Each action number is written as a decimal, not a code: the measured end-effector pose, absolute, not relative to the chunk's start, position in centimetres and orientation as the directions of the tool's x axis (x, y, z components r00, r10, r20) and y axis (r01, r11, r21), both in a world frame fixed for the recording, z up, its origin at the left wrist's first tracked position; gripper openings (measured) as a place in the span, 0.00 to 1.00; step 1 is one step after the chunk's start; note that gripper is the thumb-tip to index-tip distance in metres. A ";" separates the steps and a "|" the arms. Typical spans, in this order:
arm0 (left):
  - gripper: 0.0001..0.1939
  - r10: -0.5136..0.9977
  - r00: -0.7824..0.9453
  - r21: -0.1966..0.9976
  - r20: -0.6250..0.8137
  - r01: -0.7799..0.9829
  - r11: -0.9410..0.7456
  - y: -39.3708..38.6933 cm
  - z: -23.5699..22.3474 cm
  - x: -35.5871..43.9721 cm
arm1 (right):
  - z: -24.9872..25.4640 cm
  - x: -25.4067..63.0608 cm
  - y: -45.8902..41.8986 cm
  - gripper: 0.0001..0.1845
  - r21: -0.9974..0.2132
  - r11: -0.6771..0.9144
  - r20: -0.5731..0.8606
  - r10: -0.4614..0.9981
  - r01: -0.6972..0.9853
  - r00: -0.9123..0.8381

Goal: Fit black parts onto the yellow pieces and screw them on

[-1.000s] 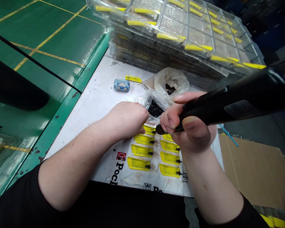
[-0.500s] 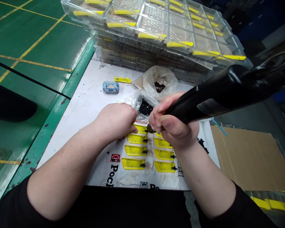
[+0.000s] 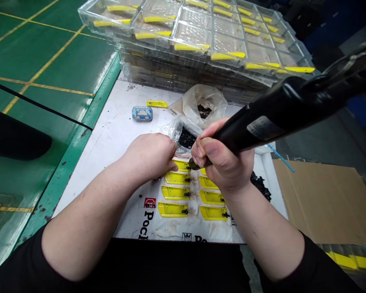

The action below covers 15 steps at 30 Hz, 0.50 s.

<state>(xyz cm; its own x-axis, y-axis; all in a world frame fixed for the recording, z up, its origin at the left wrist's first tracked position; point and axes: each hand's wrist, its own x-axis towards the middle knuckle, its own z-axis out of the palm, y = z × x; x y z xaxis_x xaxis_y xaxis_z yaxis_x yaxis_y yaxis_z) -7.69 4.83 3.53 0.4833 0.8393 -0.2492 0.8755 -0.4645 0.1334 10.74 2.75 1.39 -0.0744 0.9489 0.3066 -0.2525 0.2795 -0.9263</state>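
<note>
My right hand [image 3: 224, 162] is wrapped round a black electric screwdriver [image 3: 280, 112], its tip pointing down at the top yellow part [image 3: 179, 165] in the left column. My left hand [image 3: 149, 156] is closed, its fingertips pinched on that same yellow part next to the driver tip. Two columns of yellow plastic parts [image 3: 173, 209] with small black screws lie on a white printed sheet [image 3: 149, 219] in front of me. An opened clear bag of small black screws [image 3: 186, 138] sits just behind my hands.
A stack of clear trays [image 3: 201, 44] holding yellow parts stands at the back. A second plastic bag [image 3: 203, 103], a small blue tin [image 3: 142, 113] and a loose yellow part [image 3: 156, 103] lie on the white table. Loose black screws [image 3: 260, 185] and cardboard [image 3: 323, 199] lie at the right.
The view has shifted slightly. The screwdriver body has tilted a little more upright; both hands stay at the top yellow part.
</note>
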 end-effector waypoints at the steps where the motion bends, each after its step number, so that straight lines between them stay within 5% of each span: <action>1: 0.12 0.838 0.486 0.131 -0.248 0.874 -0.468 4.8 3.5 -7.7 | 1.4 10.6 2.8 0.17 -0.916 0.290 0.314 0.948 -0.278 -0.046; 15: 0.12 0.830 0.493 0.095 -0.259 0.869 -0.486 4.6 3.9 -7.3 | 1.3 10.5 2.5 0.13 -0.916 0.338 0.349 0.937 -0.218 -0.014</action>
<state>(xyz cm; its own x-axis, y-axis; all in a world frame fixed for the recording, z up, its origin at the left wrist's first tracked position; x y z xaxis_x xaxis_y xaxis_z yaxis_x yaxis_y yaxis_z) -7.32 4.64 3.87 0.4931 0.8305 -0.2591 0.8687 -0.4863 0.0945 10.45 2.48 1.26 -0.0137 0.9369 0.3492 -0.2181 0.3380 -0.9155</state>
